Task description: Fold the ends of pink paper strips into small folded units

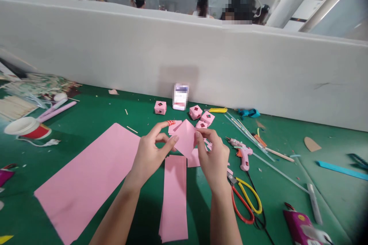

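A creased piece of pink paper (185, 139) is held up over the table between my two hands. My left hand (153, 151) pinches its left edge between thumb and fingers; a red band or tape circles one fingertip. On the opposite edge, my right hand (212, 153) grips it with thumb and forefinger. Below lies a stack of pink paper strips (175, 195). Left of it is a large pink sheet (94, 180). Folded pink paper boxes with dark diamond openings, such as a pink box (160, 107), stand just beyond my hands.
Right of my hands lie a pink glue gun (244, 155), scissors (244, 197) with red and yellow handles, and a yellow utility knife (217, 110). A phone (180, 97) leans against the white partition (115, 46). A paper cup (28, 127) and wooden sticks (17, 107) are at left.
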The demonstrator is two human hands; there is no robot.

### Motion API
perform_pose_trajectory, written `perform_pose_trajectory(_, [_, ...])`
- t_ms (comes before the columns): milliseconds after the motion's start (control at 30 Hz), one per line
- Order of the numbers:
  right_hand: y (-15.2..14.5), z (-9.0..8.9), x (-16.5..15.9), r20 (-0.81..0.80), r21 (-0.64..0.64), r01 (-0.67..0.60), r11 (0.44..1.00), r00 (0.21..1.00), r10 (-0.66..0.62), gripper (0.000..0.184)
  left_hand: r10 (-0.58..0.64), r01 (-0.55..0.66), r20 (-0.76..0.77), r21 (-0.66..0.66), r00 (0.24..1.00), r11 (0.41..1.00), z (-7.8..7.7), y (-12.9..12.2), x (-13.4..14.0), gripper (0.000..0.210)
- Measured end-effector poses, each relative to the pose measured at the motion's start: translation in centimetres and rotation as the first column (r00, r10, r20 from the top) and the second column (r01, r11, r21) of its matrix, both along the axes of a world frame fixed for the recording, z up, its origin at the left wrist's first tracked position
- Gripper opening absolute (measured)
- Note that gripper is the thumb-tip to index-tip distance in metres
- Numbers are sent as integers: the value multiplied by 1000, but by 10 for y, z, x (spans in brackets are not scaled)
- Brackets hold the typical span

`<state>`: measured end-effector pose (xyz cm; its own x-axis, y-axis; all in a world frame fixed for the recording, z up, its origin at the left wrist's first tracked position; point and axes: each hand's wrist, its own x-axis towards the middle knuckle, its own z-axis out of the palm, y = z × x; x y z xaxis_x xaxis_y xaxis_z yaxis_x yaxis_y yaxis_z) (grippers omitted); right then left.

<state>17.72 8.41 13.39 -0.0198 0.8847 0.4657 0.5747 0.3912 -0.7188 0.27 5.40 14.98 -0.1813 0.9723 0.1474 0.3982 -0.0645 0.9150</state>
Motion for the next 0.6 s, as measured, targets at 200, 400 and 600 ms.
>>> perform_pose_trajectory(200, [-1,-1,-2,10,-5,-7,1000,1000,7,13,15,-14,-98,6,995,1000,1,-1,1,38])
perform_pose_trajectory(400, [-7,2,-12,9,-53,-205,977,979,206,10,7,2,-130,73,991,997,-4,2,-2,43])
perform_pose_trajectory(600, [-4,2,-8,-135,-117,-260,958,960,244,14,15,-11,-88,47,996,999,-2,0,-12,42])
